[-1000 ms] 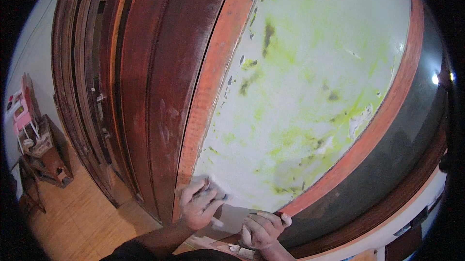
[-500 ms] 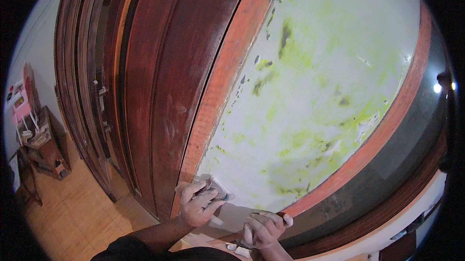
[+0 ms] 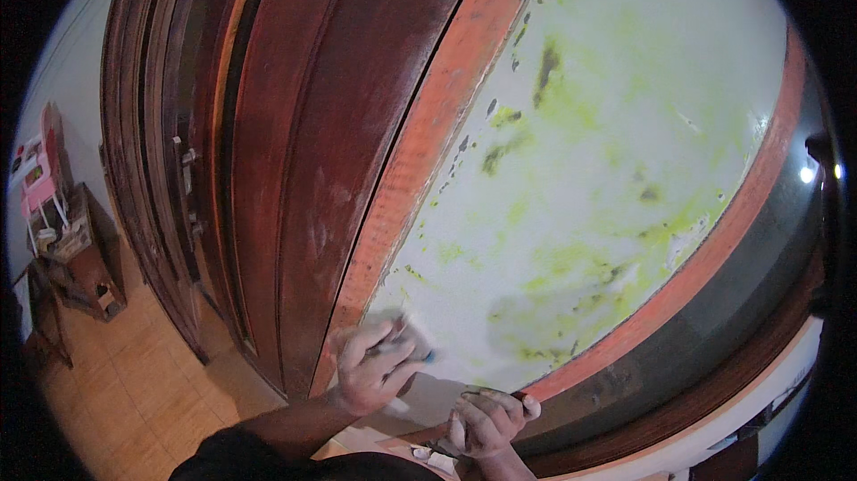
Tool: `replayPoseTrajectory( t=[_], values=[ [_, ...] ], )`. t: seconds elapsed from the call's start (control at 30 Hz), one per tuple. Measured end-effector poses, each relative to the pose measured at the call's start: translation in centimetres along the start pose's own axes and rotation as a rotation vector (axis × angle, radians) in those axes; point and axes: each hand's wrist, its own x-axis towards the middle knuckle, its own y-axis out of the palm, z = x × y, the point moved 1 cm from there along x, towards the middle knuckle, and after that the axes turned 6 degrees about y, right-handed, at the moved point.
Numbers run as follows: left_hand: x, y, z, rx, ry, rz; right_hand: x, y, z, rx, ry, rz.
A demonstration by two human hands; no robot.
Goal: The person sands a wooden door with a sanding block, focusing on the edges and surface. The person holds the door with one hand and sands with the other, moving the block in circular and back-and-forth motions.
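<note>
My left hand (image 3: 373,367) is closed around a small flat greyish piece with a blue end (image 3: 427,357). Motion blur hides its exact kind. It is against the lower left corner of the white panel (image 3: 500,302), which is patched with yellow-green and dark marks. My right hand (image 3: 486,423) is a fist below the panel's bottom edge, wrapped round a dark reddish handle (image 3: 516,401); whatever it belongs to is mostly hidden. An orange-red frame strip (image 3: 393,231) borders the panel, close by my left hand.
Dark red-brown wooden door panels (image 3: 321,124) rise at the left. A pink toy-like stand (image 3: 40,177) and a wooden cabinet (image 3: 85,276) stand at the far left on an orange tiled floor (image 3: 143,383). Dark glass (image 3: 678,338) curves along the right. Small white pieces (image 3: 436,459) lie below my hands.
My left hand has shifted slightly right with the greyish piece, which is now blurred. The view has swung a little, so the panel sits further right. My right hand keeps its grip.
</note>
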Motion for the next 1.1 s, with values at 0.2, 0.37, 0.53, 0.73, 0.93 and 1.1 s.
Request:
replayPoseTrajectory(
  t=[0.2, 0.37, 0.53, 0.73, 0.93, 1.1],
  values=[
    [4.8, 1.0, 0.1, -0.089, -0.088, 0.041, 0.4, 0.0, 0.0, -0.006, -0.043, -0.01],
    [9.7, 1.8, 1.3, -0.01, 0.004, -0.071, 0.5, -0.1, 0.1, -0.02, -0.022, -0.003],
    [1.0, 0.1, 1.0, -0.03, -0.075, 0.012, 0.3, -0.3, 0.0, 0.013, -0.001, 0.01],
    [2.5, 0.2, 0.7, -0.042, -0.14, 0.012, 0.4, -0.2, 0.0, 0.01, -0.024, -0.007],
    [8.5, 1.6, 2.7, 0.006, -0.121, -0.054, 0.7, -0.2, 0.1, -0.006, -0.046, -0.007],
    [0.6, -0.6, 1.2, -0.014, -0.039, 0.012, 0.7, -0.2, 0.2, -0.003, -0.035, -0.014]
  ],
)
